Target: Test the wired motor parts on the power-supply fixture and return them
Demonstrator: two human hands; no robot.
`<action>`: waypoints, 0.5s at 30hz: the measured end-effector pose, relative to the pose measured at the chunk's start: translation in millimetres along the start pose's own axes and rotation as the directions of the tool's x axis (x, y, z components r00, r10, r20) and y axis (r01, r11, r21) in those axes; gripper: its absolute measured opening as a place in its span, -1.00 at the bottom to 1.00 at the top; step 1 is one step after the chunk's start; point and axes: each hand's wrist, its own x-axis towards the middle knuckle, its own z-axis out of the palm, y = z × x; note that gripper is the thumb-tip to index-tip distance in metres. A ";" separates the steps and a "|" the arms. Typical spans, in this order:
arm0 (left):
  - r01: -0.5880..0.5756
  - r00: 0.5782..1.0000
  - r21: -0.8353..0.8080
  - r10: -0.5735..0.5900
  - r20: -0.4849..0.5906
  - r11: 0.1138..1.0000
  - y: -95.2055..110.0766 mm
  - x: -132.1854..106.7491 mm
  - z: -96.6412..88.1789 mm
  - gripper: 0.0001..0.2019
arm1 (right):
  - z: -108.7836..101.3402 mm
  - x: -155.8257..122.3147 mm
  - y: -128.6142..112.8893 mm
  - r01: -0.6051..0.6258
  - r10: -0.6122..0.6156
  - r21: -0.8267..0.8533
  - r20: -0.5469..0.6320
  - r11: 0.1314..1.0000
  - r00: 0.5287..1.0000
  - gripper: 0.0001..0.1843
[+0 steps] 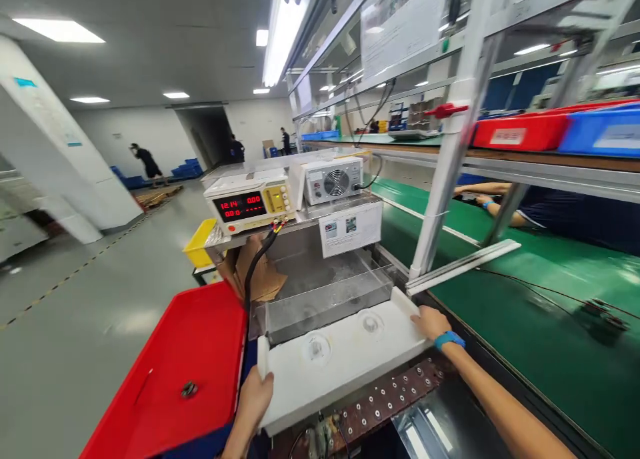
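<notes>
A long white panel [345,372] with raised white ends and two round recesses lies across the front of the bench. Its left end is in my left hand [255,399], fingers closed round the raised edge. At the other end my right hand [432,324], with a blue band on the wrist, is closed on the right edge. Just behind the panel stands a clear plastic guard [325,305]. Below its front edge runs a brown strip [390,395] with several metal studs.
On the left stands a red tray [200,325] with a small dark part [189,389]. A power supply [247,205] with red digits and a grey fan unit [333,181] sit behind. A metal post [443,179] rises at right beside a green belt [545,299], where another person's arm [493,205] reaches in.
</notes>
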 end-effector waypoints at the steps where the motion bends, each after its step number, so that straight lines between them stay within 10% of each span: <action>1: 0.017 1.000 -0.018 -0.017 -0.007 1.000 -1.0 -0.5 2.3 -0.77 | 1.6 4.1 3.5 0.006 -0.006 -0.038 0.014 0.999 1.000 -0.70; 15: 0.174 0.985 -0.408 -0.158 0.072 0.896 -10.1 7.9 23.0 -0.75 | 25.1 42.4 24.8 0.067 -0.063 -0.061 0.054 0.996 0.997 -0.58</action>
